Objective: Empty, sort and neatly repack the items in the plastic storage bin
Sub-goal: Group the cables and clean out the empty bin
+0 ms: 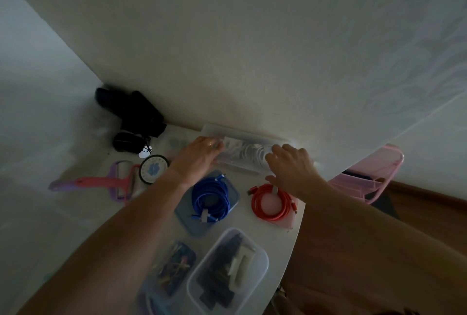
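Head: clear bin (242,153) btwn both hands' fingers (278,151).

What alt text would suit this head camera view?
Both hands, left hand and right hand, reach to a clear plastic bin of white cables by the wall; coiled blue cable and red cable lie nearer.

Clear bin (249,149) at far centre against the wall (252,49); two cable coils (211,197) (271,202) nearer, side by side; lidded containers (227,271) nearest; rollers (101,183) at left.
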